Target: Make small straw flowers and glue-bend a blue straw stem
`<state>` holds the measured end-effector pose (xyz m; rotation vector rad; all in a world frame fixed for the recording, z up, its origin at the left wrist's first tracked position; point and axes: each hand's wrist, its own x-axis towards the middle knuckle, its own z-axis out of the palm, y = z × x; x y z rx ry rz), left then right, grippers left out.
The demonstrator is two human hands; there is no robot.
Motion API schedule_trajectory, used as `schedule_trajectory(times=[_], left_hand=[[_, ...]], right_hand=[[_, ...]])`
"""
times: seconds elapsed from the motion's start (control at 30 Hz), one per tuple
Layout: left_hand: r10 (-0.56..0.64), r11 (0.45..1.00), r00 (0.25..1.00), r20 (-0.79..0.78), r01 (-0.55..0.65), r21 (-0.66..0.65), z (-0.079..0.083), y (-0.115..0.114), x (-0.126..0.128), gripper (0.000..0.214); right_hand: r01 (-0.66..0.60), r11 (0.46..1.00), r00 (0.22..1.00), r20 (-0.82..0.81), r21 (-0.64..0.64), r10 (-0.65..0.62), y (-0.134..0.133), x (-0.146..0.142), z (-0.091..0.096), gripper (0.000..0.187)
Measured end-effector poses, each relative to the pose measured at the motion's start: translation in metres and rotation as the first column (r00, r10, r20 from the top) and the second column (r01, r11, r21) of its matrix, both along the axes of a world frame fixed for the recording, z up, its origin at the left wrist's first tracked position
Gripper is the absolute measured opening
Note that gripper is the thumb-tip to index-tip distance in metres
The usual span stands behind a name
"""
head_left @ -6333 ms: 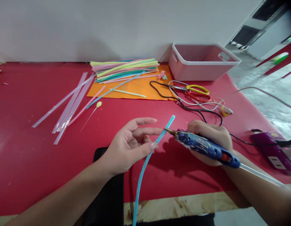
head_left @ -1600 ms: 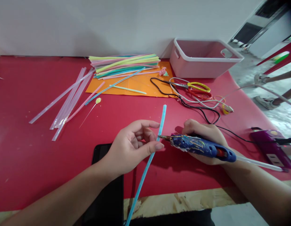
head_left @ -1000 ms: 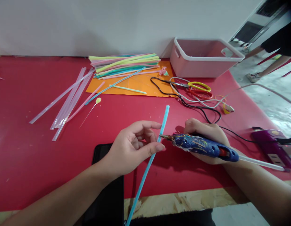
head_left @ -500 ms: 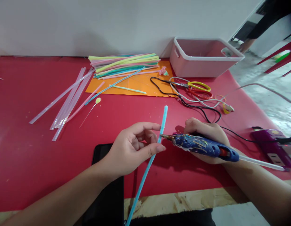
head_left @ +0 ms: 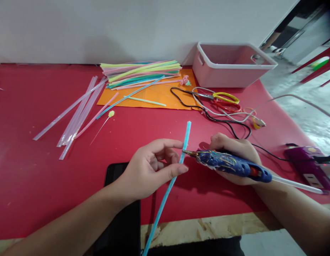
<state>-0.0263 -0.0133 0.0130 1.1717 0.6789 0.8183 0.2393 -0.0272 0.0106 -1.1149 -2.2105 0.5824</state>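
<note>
My left hand (head_left: 150,170) pinches a long blue straw (head_left: 164,201) between thumb and fingers, and the straw slants up and away over the red table (head_left: 34,177). My right hand (head_left: 235,151) grips a blue glue gun (head_left: 230,166). Its metal nozzle touches the straw just above my left fingertips. A clear glue stick (head_left: 297,185) sticks out of the gun's back end.
A black phone (head_left: 122,220) lies under my left forearm. Clear glue sticks (head_left: 74,115) lie at the left. Coloured straws (head_left: 140,74) rest on orange paper (head_left: 165,96). Yellow and red scissors (head_left: 223,99), cables, a white tub (head_left: 231,64) and a purple power strip (head_left: 306,167) sit at the right.
The glue gun's nozzle has crept slightly up along the straw. A person passing in the background at the upper right has walked out of view.
</note>
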Motion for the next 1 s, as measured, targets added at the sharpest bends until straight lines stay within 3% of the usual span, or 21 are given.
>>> schedule_trajectory(times=[1.0], left_hand=[[-0.004,1.000,0.999,-0.037,0.004,0.016,0.0012,-0.0005,-0.0010,0.037]], right_hand=[[0.018,1.000,0.998,-0.058,-0.015,-0.019,-0.0003,0.0003,-0.0003,0.017]])
